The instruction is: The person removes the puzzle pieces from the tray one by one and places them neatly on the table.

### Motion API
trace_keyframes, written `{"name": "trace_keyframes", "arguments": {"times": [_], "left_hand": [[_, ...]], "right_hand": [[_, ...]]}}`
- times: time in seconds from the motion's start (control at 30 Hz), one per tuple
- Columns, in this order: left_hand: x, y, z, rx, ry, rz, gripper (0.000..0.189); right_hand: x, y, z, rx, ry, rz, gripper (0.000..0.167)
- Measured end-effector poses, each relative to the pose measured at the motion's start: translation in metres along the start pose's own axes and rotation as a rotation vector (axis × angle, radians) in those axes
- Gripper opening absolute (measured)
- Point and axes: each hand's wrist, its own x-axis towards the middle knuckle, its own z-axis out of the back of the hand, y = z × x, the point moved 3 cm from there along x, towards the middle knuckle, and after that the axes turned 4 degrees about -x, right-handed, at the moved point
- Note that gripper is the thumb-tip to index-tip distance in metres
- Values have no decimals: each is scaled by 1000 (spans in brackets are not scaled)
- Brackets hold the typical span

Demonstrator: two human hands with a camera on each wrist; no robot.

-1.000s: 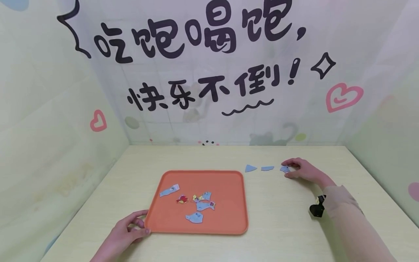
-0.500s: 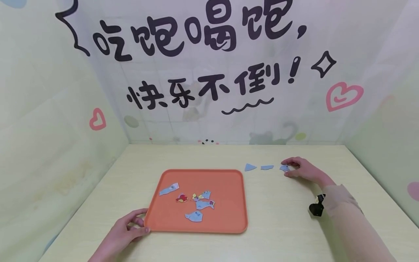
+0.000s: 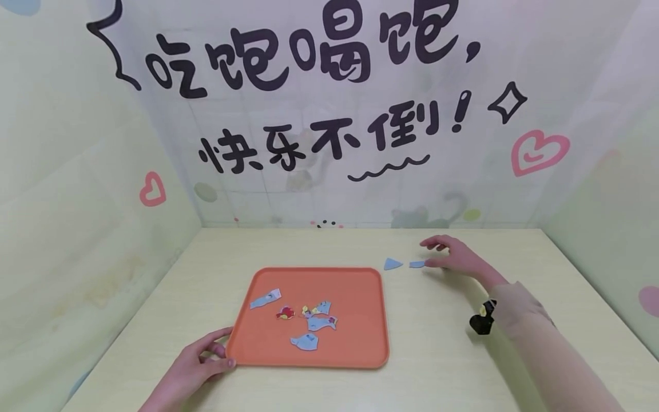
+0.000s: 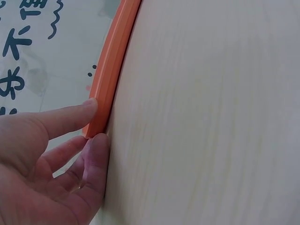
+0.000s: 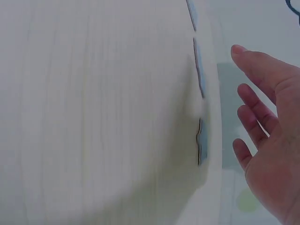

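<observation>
An orange tray (image 3: 355,292) lies on the table, and my left hand (image 3: 198,363) grips its near left corner. In the left wrist view the thumb and fingers press against the tray edge (image 4: 110,70). My right hand (image 3: 455,257) hovers by the back row of light-blue puzzle pieces, fingers apart and holding nothing. That row has a triangle (image 3: 392,264) and a thin strip (image 3: 415,264), partly covered by the hand. In the right wrist view a third, notched piece (image 5: 203,143) lies flat below the other two; the hand hides it in the head view.
Several printed puzzle pieces lie on the tray: a long one (image 3: 265,298), a red and yellow one (image 3: 285,312), an overlapping or touching group (image 3: 322,323) and a lower one (image 3: 306,341). A patterned back wall (image 3: 288,200) borders the wooden table (image 3: 437,355).
My right hand has let go of the rightmost blue piece, lifted and moved left over the row. The left hand and tray have stayed put.
</observation>
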Motion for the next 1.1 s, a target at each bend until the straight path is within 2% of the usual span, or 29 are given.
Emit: {"name": "trace_keyframes", "arguments": {"times": [0.23, 0.47, 0.83, 1.1], "left_hand": [[0, 1, -1, 3, 16, -9, 72], [1, 0, -1, 4, 7, 0, 73], [2, 0, -1, 37, -7, 0, 73], [3, 0, 0, 51, -3, -28, 73]], "right_hand": [[20, 47, -22, 48, 12, 104, 46], [28, 96, -44, 82, 55, 205, 42], [24, 157, -89, 112, 277, 251, 40], [17, 176, -114, 0, 395, 291, 35]]}}
